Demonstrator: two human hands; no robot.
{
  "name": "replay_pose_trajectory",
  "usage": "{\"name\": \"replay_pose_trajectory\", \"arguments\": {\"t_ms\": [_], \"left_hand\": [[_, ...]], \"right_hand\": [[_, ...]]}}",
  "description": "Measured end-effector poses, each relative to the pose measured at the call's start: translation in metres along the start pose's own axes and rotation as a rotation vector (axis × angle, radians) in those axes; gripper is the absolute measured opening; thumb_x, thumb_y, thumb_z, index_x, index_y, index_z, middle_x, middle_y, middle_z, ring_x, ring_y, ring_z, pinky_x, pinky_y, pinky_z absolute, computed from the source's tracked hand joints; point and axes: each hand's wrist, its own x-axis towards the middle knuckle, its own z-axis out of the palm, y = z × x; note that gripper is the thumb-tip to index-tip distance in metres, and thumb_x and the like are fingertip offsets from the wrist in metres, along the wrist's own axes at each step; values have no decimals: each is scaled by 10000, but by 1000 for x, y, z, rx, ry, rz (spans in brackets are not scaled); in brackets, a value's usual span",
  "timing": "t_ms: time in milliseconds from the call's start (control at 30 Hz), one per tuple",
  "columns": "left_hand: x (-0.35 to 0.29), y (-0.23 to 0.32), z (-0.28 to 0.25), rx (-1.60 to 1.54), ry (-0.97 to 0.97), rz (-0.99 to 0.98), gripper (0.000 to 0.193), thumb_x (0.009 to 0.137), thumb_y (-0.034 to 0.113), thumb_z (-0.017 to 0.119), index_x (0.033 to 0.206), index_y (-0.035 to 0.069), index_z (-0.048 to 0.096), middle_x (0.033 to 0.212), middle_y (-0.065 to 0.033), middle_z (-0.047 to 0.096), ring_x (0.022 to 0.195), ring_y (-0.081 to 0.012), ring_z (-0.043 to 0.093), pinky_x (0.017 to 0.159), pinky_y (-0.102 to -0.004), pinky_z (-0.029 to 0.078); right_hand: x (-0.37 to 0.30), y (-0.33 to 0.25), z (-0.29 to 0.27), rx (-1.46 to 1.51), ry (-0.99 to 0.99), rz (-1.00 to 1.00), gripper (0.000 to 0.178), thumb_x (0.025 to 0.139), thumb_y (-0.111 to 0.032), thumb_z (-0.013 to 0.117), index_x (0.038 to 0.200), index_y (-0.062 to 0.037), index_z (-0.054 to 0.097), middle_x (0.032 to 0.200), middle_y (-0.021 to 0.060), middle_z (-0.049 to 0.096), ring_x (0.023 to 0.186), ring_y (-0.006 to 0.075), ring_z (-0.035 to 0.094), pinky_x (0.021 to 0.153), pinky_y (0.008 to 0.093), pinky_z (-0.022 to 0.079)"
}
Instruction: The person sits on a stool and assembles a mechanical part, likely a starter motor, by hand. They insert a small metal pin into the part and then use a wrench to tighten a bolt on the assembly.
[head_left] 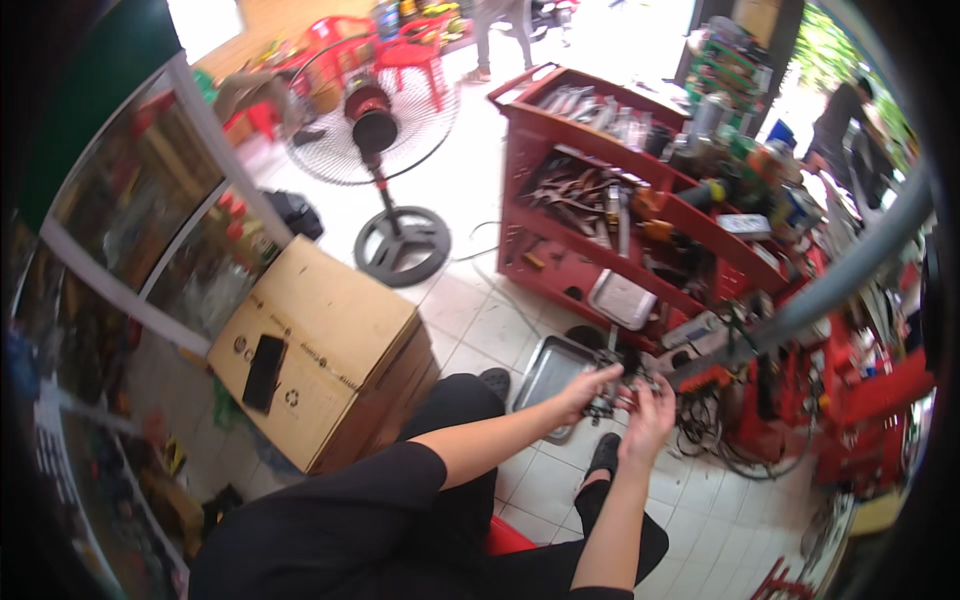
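My left hand and my right hand are close together over the floor in front of my knees. Between them is a small dark and silvery metal part, too small and blurred to name more exactly. The fingers of my left hand are closed around its upper side. My right hand has its fingers bent and pinched at the other side; what lies right between its fingertips is hard to make out. Just beyond, a grey metal tray rests on the tiles, partly covered by my left hand.
A red tool trolley with pliers and wrenches stands ahead. A grey pole slants at the right beside cables and red equipment. At the left, a cardboard box carries a black phone; a fan stands behind. People are farther back.
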Motion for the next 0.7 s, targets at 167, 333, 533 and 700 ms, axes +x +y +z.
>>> {"name": "replay_pose_trajectory", "arguments": {"t_ms": [167, 333, 533, 700], "left_hand": [[21, -22, -33, -2, 68, -110, 403, 900, 437, 500, 957, 41, 551, 770, -93, 642, 639, -182, 616, 597, -294, 503], [35, -33, -26, -166, 88, -87, 447, 937, 400, 326, 987, 36, 580, 874, -99, 651, 703, -201, 617, 653, -336, 490], [53, -52, -37, -202, -21, -123, 330, 998, 356, 409, 1087, 99, 596, 986, -47, 643, 820, -161, 585, 702, -304, 430], [48, -32, -26, -36, -185, -124, 541, 990, 486, 350, 1196, 41, 578, 1103, -106, 640, 1059, -215, 562, 940, -395, 423]], "right_hand": [[5, 15, -16, -52, -65, 118, 206, 931, -50, 546, 1129, -39, 491, 986, 103, 621, 812, 162, 627, 694, 263, 502], [14, 26, -25, -58, -57, 103, 196, 945, -73, 531, 1128, -27, 481, 996, 108, 611, 856, 156, 599, 761, 268, 475], [19, 16, -42, -90, -21, 60, 260, 944, -105, 543, 1170, -6, 461, 1068, 127, 573, 912, 194, 583, 830, 324, 489], [32, 6, -42, -74, 33, -49, 228, 917, -20, 555, 1130, -4, 475, 1041, 151, 604, 917, 225, 634, 792, 326, 514]]}}
